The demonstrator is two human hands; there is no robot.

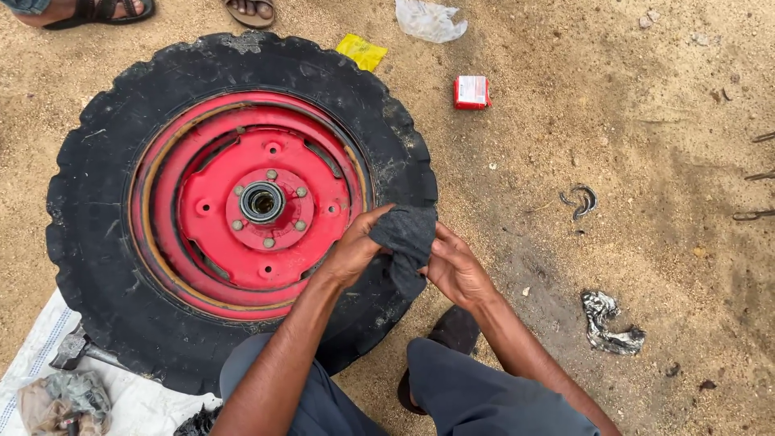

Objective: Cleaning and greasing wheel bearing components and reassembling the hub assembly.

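Observation:
A large black tyre (97, 242) lies flat on sandy ground, mounted on a red wheel rim (242, 266) with a metal hub (261, 202) at its centre. My left hand (351, 246) and my right hand (456, 270) both grip a dark grey rag (408, 238) over the tyre's right side. The rag is bunched between my fingers and hangs down a little. My knees in grey trousers (484, 396) show at the bottom, with a dark sandal (456, 331) between them.
A hammer (77, 347) lies on a white sack (137, 404) at bottom left, beside a crumpled dirty cloth (64, 400). A small red box (471, 92), yellow wrapper (362, 52), clear plastic bag (430, 19) and grey scrap (609, 323) litter the sand. Another person's sandalled feet (97, 10) stand at top left.

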